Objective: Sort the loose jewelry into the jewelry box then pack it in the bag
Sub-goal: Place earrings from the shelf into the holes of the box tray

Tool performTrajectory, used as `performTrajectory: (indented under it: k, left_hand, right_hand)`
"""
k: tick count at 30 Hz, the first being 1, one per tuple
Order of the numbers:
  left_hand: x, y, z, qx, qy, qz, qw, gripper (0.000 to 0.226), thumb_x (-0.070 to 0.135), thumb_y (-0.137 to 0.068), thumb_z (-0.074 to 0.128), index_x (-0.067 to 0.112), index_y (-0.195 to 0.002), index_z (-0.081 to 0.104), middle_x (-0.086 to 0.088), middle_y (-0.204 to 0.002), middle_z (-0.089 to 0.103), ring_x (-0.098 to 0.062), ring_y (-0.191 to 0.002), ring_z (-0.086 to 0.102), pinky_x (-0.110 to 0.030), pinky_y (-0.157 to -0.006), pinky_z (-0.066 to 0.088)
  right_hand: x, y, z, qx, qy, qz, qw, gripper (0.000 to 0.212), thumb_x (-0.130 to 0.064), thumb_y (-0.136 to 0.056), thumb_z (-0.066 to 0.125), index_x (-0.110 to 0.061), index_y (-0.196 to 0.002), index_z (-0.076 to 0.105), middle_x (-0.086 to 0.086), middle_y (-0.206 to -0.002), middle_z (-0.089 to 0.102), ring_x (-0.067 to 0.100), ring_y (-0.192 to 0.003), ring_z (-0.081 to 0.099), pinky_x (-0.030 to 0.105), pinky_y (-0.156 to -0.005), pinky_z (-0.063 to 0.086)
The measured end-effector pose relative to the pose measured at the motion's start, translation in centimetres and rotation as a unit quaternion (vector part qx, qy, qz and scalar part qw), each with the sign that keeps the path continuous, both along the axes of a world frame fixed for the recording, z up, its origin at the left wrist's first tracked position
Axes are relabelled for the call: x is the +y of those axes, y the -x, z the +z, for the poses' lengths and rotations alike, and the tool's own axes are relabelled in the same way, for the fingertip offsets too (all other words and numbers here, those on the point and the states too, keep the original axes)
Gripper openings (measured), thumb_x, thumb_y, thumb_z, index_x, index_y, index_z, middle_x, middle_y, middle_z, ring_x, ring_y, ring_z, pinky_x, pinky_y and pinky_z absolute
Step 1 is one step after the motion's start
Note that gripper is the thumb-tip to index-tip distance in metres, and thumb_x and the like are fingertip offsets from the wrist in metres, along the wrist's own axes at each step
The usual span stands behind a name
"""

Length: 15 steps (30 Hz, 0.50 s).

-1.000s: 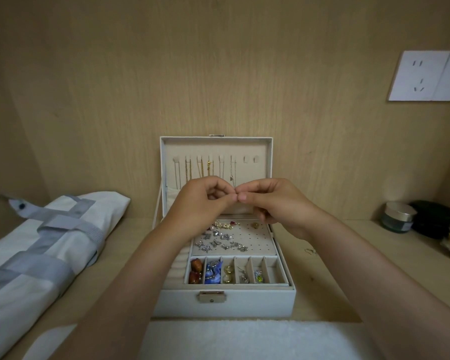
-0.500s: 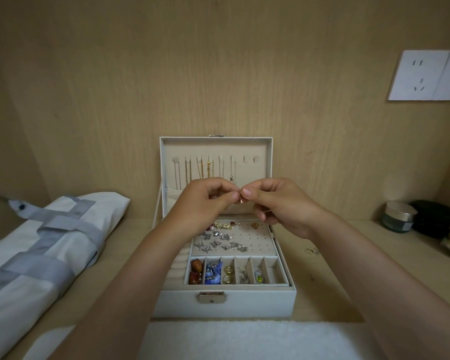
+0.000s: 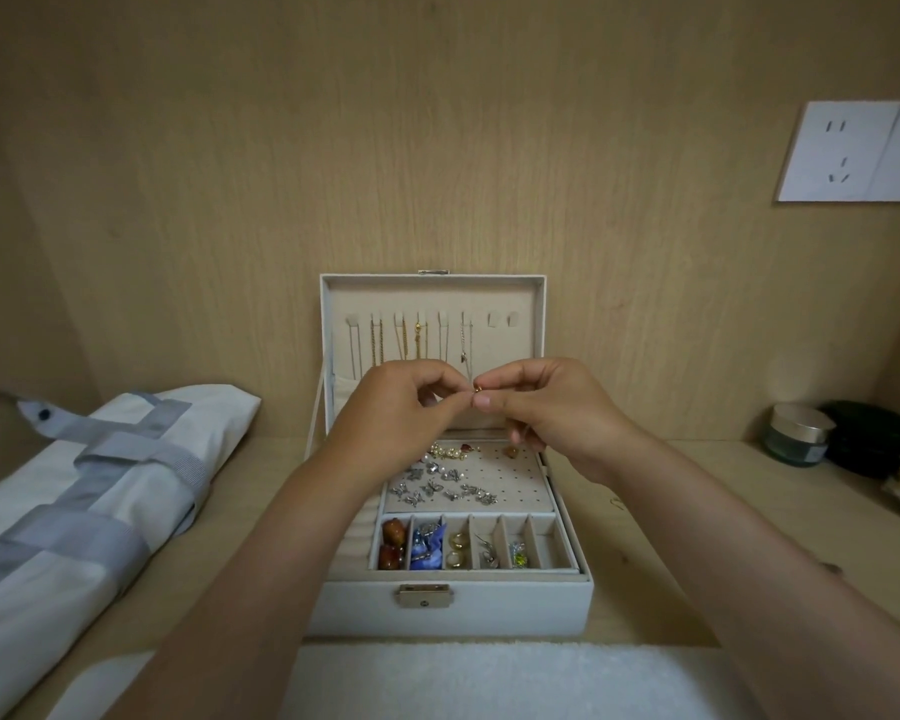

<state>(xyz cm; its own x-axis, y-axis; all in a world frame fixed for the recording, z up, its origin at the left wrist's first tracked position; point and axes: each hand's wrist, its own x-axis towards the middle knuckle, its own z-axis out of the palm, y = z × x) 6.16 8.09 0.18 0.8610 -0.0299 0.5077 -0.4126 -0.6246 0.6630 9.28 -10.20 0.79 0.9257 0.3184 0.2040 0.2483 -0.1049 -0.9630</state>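
Above the open jewelry box (image 3: 489, 610), the left hand (image 3: 401, 407) and the right hand (image 3: 557, 413) meet fingertip to fingertip, each grip pinched on a tiny gold piece (image 3: 478, 389). It is too small to tell whether it is one part or two. The step appears to be readying a small earring or clasp for the box. It would go best with the hands held directly over the box, so that a slip drops the piece onto the holed pad (image 3: 510, 475) rather than the table (image 3: 645, 563). A light fingertip pinch should do, then a slow lowering to a free hole on the pad's right half or to the empty compartment at the box's front right. Chains hang in the lid (image 3: 520, 304). The bag (image 3: 74, 501) lies left of the box on the pale wooden table. A white towel (image 3: 489, 678) lies in front of the box, a jar (image 3: 796, 433) stands well to its right, and a socket plate (image 3: 853, 150) sits on the wooden wall (image 3: 230, 174) behind the box, up and to its right.
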Motion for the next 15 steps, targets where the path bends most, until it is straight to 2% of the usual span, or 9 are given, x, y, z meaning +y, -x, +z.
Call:
performTrajectory:
  k: [3,6,8,11,15]
  left_hand:
    - [0.2,0.0,-0.1,0.029,-0.013,-0.015,0.999,0.008,0.028,-0.086,0.075,0.035,-0.089,0.077,0.019,-0.083,0.07,-0.004,-0.078,0.062,-0.013,-0.064,0.049]
    - [0.4,0.0,-0.4,0.072,-0.051,-0.011,0.996,0.011,0.028,-0.089,0.07,0.038,-0.09,0.074,0.019,-0.09,0.069,0.0,-0.083,0.062,-0.02,-0.073,0.053]
    - [0.6,-0.2,-0.8,0.092,-0.098,0.002,0.991,0.015,0.026,-0.091,0.066,0.04,-0.093,0.072,0.019,-0.097,0.067,0.001,-0.089,0.062,-0.028,-0.084,0.054]
    - [0.7,-0.4,-1.3,0.117,-0.144,-0.011,0.983,0.022,0.021,-0.091,0.064,0.036,-0.104,0.074,0.017,-0.109,0.069,-0.001,-0.1,0.063,-0.034,-0.097,0.052]
    - [0.4,-0.3,-1.4,0.137,-0.2,-0.013,0.97,0.024,0.024,-0.092,0.062,0.035,-0.11,0.073,0.013,-0.116,0.067,-0.006,-0.104,0.059,-0.035,-0.097,0.05]
  right_hand:
    - [0.0,-0.3,-0.4,-0.013,0.01,-0.009,1.0,0.009,-0.009,-0.083,0.079,-0.01,-0.091,0.077,-0.003,-0.064,0.071,0.013,-0.045,0.054,0.02,-0.04,0.039]
    - [-0.2,-1.0,-1.1,-0.083,0.1,-0.03,0.991,0.007,-0.012,-0.081,0.082,-0.013,-0.087,0.08,-0.003,-0.075,0.076,0.01,-0.062,0.065,0.019,-0.058,0.051]
    - [-0.3,-1.4,-1.6,-0.148,0.213,-0.044,0.965,0.007,-0.017,-0.079,0.084,-0.023,-0.082,0.08,-0.009,-0.077,0.076,0.001,-0.069,0.067,0.023,-0.069,0.055]
    - [-0.2,-1.2,-1.9,-0.21,0.348,-0.059,0.912,0.007,-0.029,-0.078,0.084,-0.032,-0.077,0.078,-0.018,-0.077,0.072,0.0,-0.076,0.066,0.03,-0.075,0.057]
    - [0.1,-0.6,-1.8,-0.271,0.415,-0.064,0.866,0.005,-0.037,-0.083,0.078,-0.033,-0.085,0.076,-0.017,-0.086,0.073,0.004,-0.084,0.065,0.025,-0.074,0.052]
